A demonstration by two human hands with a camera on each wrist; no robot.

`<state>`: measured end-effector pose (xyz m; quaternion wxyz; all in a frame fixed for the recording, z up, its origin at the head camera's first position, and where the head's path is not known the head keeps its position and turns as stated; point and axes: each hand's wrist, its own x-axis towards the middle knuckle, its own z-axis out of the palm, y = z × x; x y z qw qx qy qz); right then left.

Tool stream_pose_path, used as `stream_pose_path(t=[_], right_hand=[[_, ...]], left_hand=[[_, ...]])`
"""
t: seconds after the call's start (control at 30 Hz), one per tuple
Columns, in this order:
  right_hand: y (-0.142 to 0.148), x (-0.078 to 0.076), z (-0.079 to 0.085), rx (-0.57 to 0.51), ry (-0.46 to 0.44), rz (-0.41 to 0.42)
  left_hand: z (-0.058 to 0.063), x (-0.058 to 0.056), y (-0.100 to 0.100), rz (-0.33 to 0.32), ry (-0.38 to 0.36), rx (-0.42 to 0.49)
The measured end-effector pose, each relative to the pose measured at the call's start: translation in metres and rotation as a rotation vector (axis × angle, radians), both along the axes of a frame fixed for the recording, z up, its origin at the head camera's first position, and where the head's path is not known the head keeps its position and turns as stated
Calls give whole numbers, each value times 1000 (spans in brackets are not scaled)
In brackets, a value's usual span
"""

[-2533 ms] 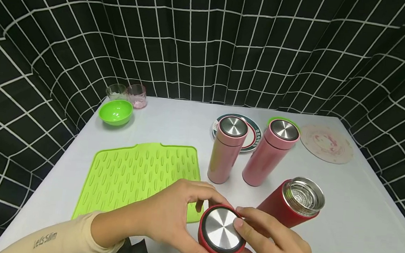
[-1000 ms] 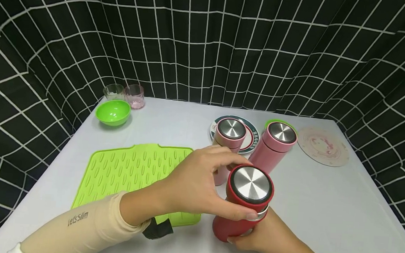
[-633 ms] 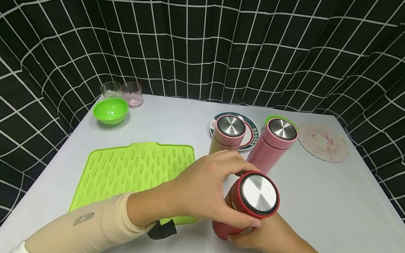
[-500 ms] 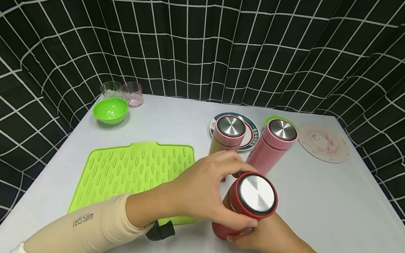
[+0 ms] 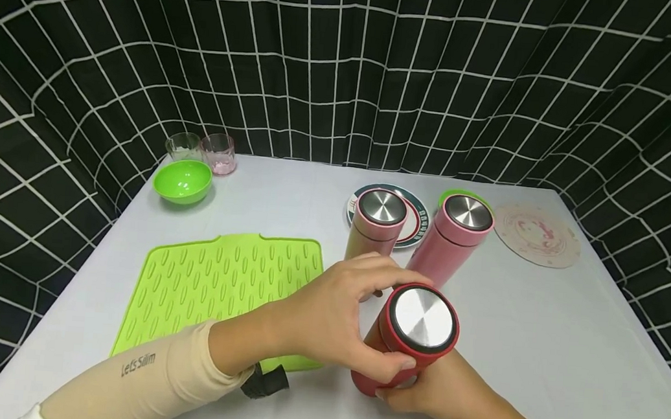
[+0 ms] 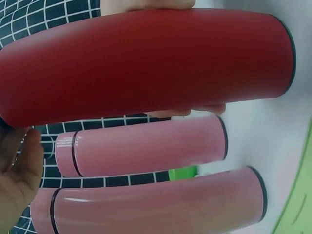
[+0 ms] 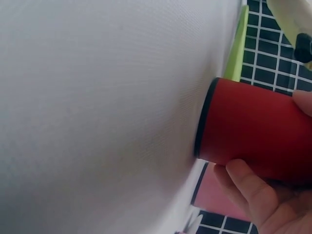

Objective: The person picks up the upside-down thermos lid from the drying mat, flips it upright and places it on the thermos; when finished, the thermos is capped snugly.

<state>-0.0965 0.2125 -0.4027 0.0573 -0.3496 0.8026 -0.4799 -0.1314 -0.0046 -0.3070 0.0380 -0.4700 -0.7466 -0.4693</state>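
Observation:
A red thermos flask [image 5: 372,373] stands at the front of the table. Its red lid [image 5: 424,321], with a steel disc on top, sits on the mouth. My left hand [image 5: 336,317] grips the lid, thumb on the near side and fingers at the far side. Lower down, my right hand [image 5: 442,389] holds the flask's body; its fingers wrap the back and are partly hidden. In the right wrist view the base of the flask [image 7: 256,129] meets the white cloth. Two pink thermos flasks [image 5: 377,222] [image 5: 453,240] stand upright just behind, both lidded.
A green ribbed mat [image 5: 225,286] lies left of the flask. At the back left are a green bowl [image 5: 183,181] and two glasses [image 5: 183,147] [image 5: 218,154]. A patterned plate [image 5: 419,231], a green item [image 5: 452,194] and a pale round mat [image 5: 538,236] lie toward the back right.
The lid was off, between both hands, with the open flask to the right. The right hand then took the flask leftward, and the lid came onto its mouth, covering the steel neck.

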Motion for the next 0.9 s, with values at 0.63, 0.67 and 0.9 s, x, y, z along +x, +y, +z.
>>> stream_pose_path(t=[0.63,0.67,0.9], right_hand=[[-9,6,0,-1,-44,-103],[-9,7,0,3,-54,-112],[-12,5,4,-30,-32,-57]], left_hand=[[-5,9,10,47,-135,45],[-4,9,10,52,-137,49],[-4,5,9,-13,-157,63]])
